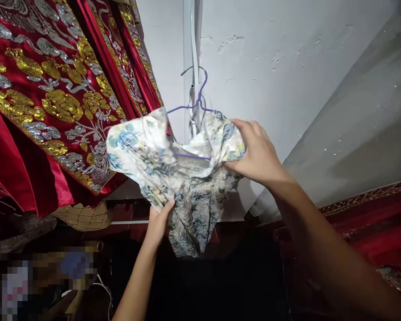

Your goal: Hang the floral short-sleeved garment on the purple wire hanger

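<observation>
A cream garment with a blue floral print (173,174) hangs bunched on a thin purple wire hanger (197,102) in front of a white wall. My right hand (257,154) is closed on the garment's right shoulder, pinching the cloth near the hanger's end. My left hand (158,223) grips the cloth from below, fingers curled into its lower left side. The hanger's hook rises beside a white pipe (192,62) on the wall.
Red robes with gold and silver embroidery (53,98) hang close on the left. A red patterned cloth (370,223) lies at the right. A woven gold item (83,216) sits under the robes. The area below is dark, with a blurred patch at bottom left.
</observation>
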Demonstrator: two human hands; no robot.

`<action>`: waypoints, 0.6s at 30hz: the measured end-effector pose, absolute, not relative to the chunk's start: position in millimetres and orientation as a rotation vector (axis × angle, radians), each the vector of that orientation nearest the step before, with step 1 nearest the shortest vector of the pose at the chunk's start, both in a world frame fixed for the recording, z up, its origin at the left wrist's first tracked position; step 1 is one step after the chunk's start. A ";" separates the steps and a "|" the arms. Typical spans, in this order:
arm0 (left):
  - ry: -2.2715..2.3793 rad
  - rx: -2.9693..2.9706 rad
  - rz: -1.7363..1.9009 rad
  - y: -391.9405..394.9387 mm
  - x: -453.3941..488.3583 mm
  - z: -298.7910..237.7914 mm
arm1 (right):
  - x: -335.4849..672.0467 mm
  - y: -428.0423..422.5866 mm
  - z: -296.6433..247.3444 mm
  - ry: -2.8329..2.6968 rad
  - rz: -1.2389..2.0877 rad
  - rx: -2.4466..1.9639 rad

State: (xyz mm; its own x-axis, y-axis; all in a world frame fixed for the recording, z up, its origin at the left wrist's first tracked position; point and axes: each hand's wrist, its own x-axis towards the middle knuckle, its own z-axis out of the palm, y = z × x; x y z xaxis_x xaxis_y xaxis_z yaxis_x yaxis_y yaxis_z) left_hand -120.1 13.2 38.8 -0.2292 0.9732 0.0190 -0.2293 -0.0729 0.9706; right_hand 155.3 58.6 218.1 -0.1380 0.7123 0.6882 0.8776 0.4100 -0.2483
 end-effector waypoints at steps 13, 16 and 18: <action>1.132 0.694 1.507 -34.6 -75.2 -4.9 | 81.3 -10.7 57.2 -1.186 0.883 -1.276; 1.138 0.717 1.432 -38.6 -70.3 -3.3 | 46.6 -7.4 23.5 -1.155 1.060 -1.204; 1.147 0.687 1.421 -40.3 -73.8 -1.0 | 39.0 -4.1 18.5 -1.180 1.079 -1.144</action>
